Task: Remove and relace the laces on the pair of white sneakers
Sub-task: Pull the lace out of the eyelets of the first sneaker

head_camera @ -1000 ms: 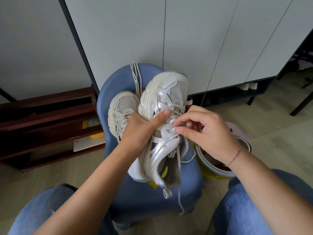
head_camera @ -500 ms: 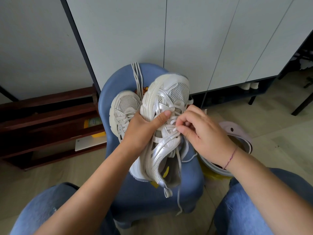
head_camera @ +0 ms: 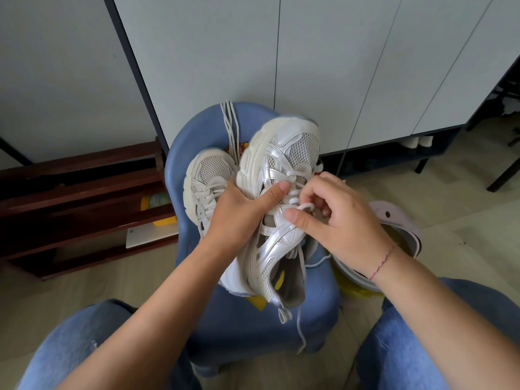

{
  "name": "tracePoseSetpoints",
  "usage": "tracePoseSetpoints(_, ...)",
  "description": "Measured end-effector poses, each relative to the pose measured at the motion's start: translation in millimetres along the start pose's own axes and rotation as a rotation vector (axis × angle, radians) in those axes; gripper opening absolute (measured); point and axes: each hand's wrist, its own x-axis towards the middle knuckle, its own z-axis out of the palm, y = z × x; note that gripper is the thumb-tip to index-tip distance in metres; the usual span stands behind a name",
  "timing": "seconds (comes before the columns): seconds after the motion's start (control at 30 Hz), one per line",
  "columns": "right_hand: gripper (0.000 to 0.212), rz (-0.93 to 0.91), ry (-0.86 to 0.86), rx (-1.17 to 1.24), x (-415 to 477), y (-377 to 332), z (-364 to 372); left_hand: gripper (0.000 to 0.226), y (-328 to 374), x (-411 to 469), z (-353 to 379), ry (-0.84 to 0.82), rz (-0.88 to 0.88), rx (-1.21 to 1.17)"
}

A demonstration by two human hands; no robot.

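While my left hand (head_camera: 239, 212) grips the raised sneaker (head_camera: 292, 147) from its sole side, thumb laid across the upper, my right hand (head_camera: 346, 223) pinches a small lace loop (head_camera: 306, 206) between thumb and forefinger at the middle eyelets. Neither hand is free. The shoe hangs over the seat of the blue chair (head_camera: 253, 327), toe toward the chair's back edge and heel toward me. A loose lace end (head_camera: 301, 327) trails from the heel past the seat's front edge.

I judge this to be the unlacing step on this shoe: the rows near the collar look undone and the rows near the toe are crossed. Threading back in would look much the same, so I cannot be sure. The next move calls for drawing that loop clear of its eyelet with a steady pull away from the tongue, while the left thumb keeps the upper from folding.

The other sneaker (head_camera: 209, 170) lies at the seat's far left, against the back, apparently laced. Strands of white lace (head_camera: 231, 119) hang over the chair's back edge.

Room is tight. The cabinet doors (head_camera: 309, 66) stand just behind the chair, a wooden rack (head_camera: 84, 192) sits to its left, and a round basin (head_camera: 399, 220) is near the right side. Both knees flank the front edge. The clearest pulling path is up and toward me.
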Motion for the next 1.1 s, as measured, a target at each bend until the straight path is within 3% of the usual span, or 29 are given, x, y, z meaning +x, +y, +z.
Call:
tracePoseSetpoints(0.1, 0.028, 0.012, 0.014, 0.097, 2, 6, 0, 0.073, -3, 1, 0, -0.014, -0.014, 0.005)
tracePoseSetpoints(0.23, 0.02, 0.324, 0.066, 0.789, 6, 5, -4, 0.07, 2, -2, 1, -0.03, -0.028, -0.079)
tracePoseSetpoints(0.27, 0.019, 0.37, 0.076, 0.854, 7, 6, -5, 0.07, 3, -2, 2, -0.03, -0.023, -0.082)
tracePoseSetpoints(0.33, 0.016, 0.363, 0.035, 0.714, 7, 7, -8, 0.069, 3, -2, 2, -0.019, -0.024, -0.067)
tracePoseSetpoints(0.43, 0.023, 0.178, -0.046, 0.272, 1, 6, -10, 0.067, -2, 1, 0, 0.01, -0.032, -0.016)
tracePoseSetpoints(0.53, 0.029, 0.012, -0.018, -0.022, 1, 3, -4, 0.069, -5, 1, -1, 0.0, -0.024, 0.029)
tracePoseSetpoints(0.67, 0.026, -0.012, 0.082, 0.073, 3, 5, -1, 0.07, -3, 0, 0, -0.003, -0.021, 0.03)
tracePoseSetpoints(0.8, 0.025, 0.284, 0.276, 0.388, 9, 18, -11, 0.068, 2, -1, -1, -0.002, -0.041, -0.016)
tracePoseSetpoints(0.87, 0.022, 0.346, 0.216, 0.409, 9, 23, -13, 0.074, 1, -1, -1, 0.003, -0.048, -0.002)
tracePoseSetpoints(0.97, 0.012, 0.255, 0.002, 0.336, 5, 18, -9, 0.083, -3, 0, -1, 0.012, -0.052, 0.04)
tracePoseSetpoints(1.1, 0.034, 0.01, -0.028, 0.089, 4, 13, -3, 0.074, -3, -1, -1, 0.006, -0.033, 0.041)
